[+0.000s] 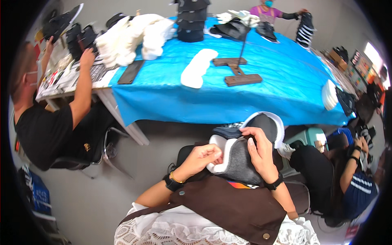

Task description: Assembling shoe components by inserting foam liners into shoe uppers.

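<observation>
A dark grey cap-like piece [243, 161] with thick white edging lies in my lap, with a white-rimmed dark curved part [261, 122] at its far side. My right hand [260, 153] grips it, fingers bent over the far edge and thumb pressed on the grey cloth. At the white edging [221, 166] on its left side, my left hand [202, 160] is closed in a pinch. What sits between those fingertips, if anything, is too small to tell. A folded dark blue piece [227, 132] rests just beyond the grey cloth.
A blue-covered table [163, 98] stands ahead, bearing a white curved pad [198, 68], a brown stand [237, 73], white pad piles [134, 36] and stacked black pieces [191, 22]. People work at left [45, 118], right [359, 183] and far side [273, 12]. A teal stool [308, 139] stands right.
</observation>
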The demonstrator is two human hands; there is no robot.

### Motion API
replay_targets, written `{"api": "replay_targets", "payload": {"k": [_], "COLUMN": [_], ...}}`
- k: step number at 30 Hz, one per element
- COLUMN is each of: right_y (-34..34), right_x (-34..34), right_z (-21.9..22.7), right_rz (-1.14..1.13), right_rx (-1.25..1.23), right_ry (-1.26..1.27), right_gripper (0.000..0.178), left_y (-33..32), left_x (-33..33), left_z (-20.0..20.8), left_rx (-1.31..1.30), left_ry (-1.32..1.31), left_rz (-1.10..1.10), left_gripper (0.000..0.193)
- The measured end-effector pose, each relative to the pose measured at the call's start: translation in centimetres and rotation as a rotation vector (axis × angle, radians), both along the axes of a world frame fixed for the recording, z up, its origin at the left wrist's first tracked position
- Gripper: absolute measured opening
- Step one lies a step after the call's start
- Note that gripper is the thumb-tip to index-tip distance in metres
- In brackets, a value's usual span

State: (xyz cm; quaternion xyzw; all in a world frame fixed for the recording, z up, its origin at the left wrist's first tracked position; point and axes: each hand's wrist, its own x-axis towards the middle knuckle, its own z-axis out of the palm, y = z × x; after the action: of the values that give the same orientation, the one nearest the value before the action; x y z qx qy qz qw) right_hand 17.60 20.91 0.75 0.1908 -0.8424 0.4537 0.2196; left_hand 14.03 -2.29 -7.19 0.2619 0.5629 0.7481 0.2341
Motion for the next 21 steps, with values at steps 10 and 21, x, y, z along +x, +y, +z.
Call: {"api": "replay_targets", "payload": {"k": [10,21], "right_y": [4.3,-0.2], "right_x": [0.5,2.8], "right_z": [3.0,1.1], "right_rz": [0.191,-0.032], "right_rx": [-0.737,0.289], "right_ry": [-0.276,0.114], "right_gripper": [0.037,0.025], "left_y": [0.2,-1.4], "left_x": [0.1,-2.1], "left_z": [0.3,4.6], "left_rx": [0.060,0.331], "left_ry": [-0.003,0.197], "left_rz": [0.060,0.633], "left_gripper": [0.017,0.067]}}
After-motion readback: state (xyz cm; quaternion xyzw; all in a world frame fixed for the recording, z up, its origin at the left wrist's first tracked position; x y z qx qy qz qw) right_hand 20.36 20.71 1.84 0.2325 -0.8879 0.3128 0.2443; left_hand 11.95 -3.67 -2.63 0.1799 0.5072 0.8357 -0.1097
